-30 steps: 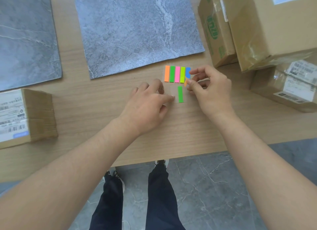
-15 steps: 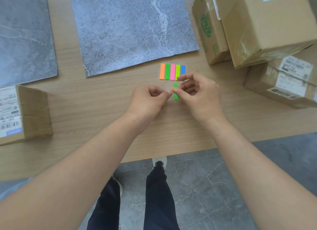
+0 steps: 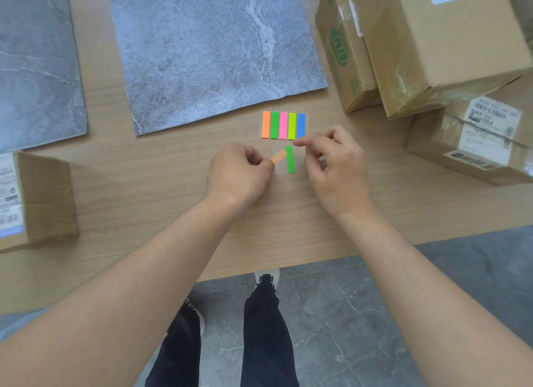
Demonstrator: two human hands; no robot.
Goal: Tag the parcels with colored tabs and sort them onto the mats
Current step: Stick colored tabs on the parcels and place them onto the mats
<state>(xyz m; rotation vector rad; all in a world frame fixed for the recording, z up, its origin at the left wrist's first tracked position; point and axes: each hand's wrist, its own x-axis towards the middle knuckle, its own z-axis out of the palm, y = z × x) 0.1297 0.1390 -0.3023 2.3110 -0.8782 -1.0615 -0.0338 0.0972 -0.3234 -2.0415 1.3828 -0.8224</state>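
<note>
A pad of colored tabs (image 3: 283,125) lies on the wooden table, just below the middle grey mat (image 3: 213,49). My left hand (image 3: 239,173) pinches an orange tab (image 3: 278,156) by one end, its free end pointing up and right. A single green tab (image 3: 290,159) lies on a clear backing sheet between my hands. My right hand (image 3: 336,161) rests at the sheet's right edge, fingers loosely curled, holding nothing I can see. A parcel (image 3: 34,199) sits at the left; several parcels (image 3: 432,40) are stacked at the right.
A second grey mat (image 3: 34,66) lies at the far left. A labelled box (image 3: 476,144) sits at the right edge, below the stack. The table's front edge (image 3: 288,267) runs just under my forearms, with my legs and the tiled floor beneath.
The orange tab has passed from my right fingers to my left hand, which has pulled it leftward off the sheet. My right hand has drawn back to the right.
</note>
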